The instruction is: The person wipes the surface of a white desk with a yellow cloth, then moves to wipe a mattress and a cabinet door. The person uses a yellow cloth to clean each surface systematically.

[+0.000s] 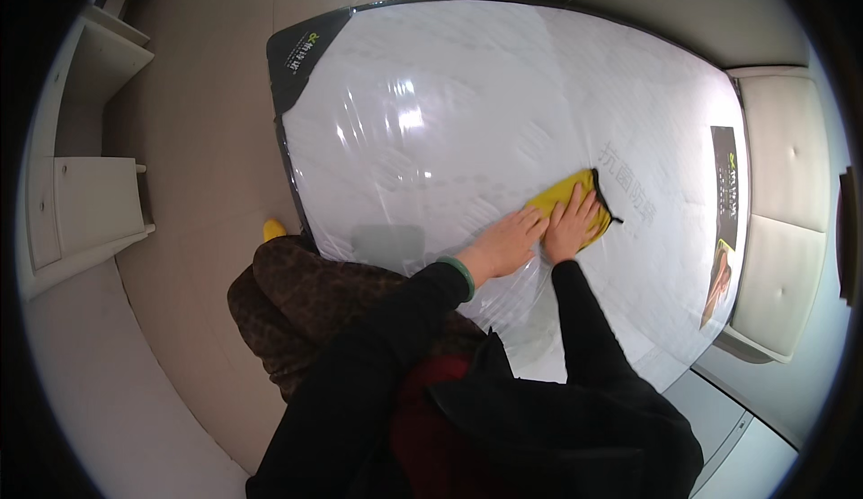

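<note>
A yellow cloth piece with a black edge and a short black cord end (563, 192) lies on a white mattress wrapped in clear plastic (472, 61). My right hand (573, 222) rests flat on the cloth, palm down, its fingers apart. Beside it, my left hand (506, 239), with a green bangle (460, 274) at the wrist, reaches the cloth's near-left edge with its fingertips. What is under the left fingers is hidden, so a grip on the edge cannot be told. Around both hands the plastic film is wrinkled and shiny.
A cream padded headboard (785, 155) stands at the mattress's right end. White furniture (94, 209) lines the left side across the tiled floor (195, 182). My patterned trouser legs (323, 297) are against the mattress's near edge. A white cabinet (715, 404) is at the lower right.
</note>
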`<action>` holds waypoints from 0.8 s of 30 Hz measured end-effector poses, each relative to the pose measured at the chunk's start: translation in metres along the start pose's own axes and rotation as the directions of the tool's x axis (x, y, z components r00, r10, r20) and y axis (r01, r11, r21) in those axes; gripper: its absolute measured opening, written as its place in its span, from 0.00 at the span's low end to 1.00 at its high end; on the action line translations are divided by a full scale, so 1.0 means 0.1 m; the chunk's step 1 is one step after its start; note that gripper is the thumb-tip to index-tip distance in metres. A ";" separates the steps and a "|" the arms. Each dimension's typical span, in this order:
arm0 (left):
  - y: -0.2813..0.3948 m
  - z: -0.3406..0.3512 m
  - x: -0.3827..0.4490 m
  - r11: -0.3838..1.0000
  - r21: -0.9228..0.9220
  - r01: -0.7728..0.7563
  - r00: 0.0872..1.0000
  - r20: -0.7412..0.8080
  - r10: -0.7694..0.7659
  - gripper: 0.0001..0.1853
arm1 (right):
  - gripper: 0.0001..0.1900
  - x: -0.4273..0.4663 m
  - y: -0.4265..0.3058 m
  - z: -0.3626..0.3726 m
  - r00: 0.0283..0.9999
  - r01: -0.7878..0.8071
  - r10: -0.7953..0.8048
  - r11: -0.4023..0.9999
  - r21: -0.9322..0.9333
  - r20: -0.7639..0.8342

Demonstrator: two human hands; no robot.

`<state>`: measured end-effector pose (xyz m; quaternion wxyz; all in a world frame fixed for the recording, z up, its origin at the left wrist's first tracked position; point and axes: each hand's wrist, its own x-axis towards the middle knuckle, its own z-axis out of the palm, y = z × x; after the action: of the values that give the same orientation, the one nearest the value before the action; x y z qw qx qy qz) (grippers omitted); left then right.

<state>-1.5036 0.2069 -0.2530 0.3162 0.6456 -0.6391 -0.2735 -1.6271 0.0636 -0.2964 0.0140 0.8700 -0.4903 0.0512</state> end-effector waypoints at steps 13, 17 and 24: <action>-0.14 -0.11 -0.18 0.996 -0.032 0.089 0.992 -0.089 -0.091 0.30 | 0.30 1.97 -0.08 0.15 0.991 0.106 -0.108 0.994 0.032 0.077; -0.14 -0.11 -0.15 0.992 -0.046 0.115 0.987 -0.105 -0.119 0.29 | 0.31 1.65 0.00 0.10 0.974 0.205 -0.207 0.978 0.037 0.088; -0.03 -0.23 -0.12 0.998 -0.055 0.035 0.970 -0.238 -0.047 0.29 | 0.35 0.35 -0.15 -0.07 0.914 0.388 -0.393 0.919 0.064 0.101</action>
<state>-1.4850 0.2202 -0.2412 0.4014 0.6787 -0.5757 -0.2164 -1.5964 0.0420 -0.2849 -0.0222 0.9519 -0.3054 0.0088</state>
